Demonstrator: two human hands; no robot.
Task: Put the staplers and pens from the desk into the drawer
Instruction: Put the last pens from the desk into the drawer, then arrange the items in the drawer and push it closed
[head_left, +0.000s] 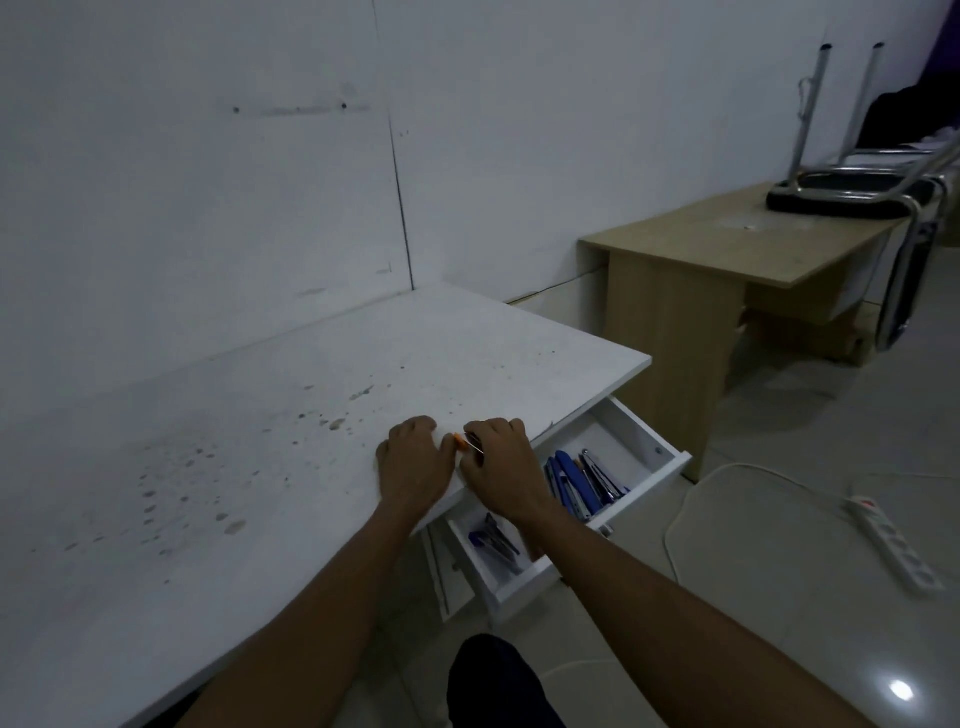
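Both my hands rest close together on the white desk near its front right edge. Between them lies a pen with an orange end. My right hand curls its fingers over the pen and covers most of it. My left hand lies knuckles-up beside it, its thumb touching the orange end. Below the desk edge a white drawer stands pulled out. Blue staplers and metal-handled items lie in its far part, and more blue pens or staplers lie nearer me.
A wooden desk with an upturned chair on it stands to the right. A white power strip and its cable lie on the tiled floor. White walls close off the desk's back and left. My knee shows below.
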